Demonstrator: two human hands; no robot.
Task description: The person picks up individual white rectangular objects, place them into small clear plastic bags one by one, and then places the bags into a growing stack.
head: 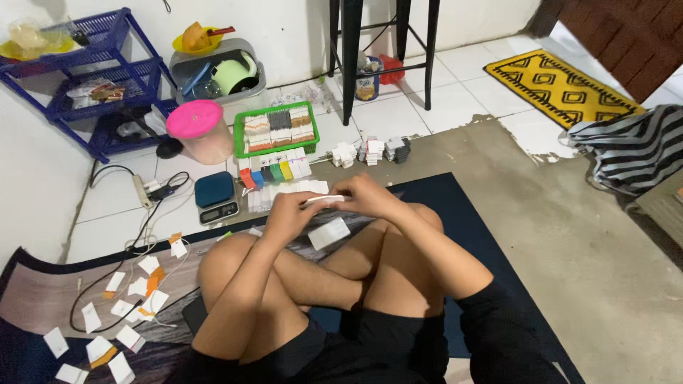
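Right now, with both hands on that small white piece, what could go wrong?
The left hand and right hand pinch a thin white piece above the crossed legs; if it slips, it could land among the white paper slips scattered on the mat and be hard to pick out. A forward elbow swing might topple the rows of small packets close ahead.

2 hands: left hand [288, 213], right hand [370, 195], 1 thin white strip [324, 200] between them. 1 white card [329, 232] just below. 1 green basket [276, 129] w/ packets. Beside the basket: 1 pink-lidded jar [197, 128]; 1 digital scale [217, 198] w/ a dark blue pouch on it; 3 small stacks [371, 151] of packets; 1 row of coloured packets [274, 173], count unclear. Farther from the basket: 1 blue rack [92, 78], 1 black stool [380, 43], 1 yellow mat [562, 85], approx. a dozen loose paper slips [117, 313] on the floor.
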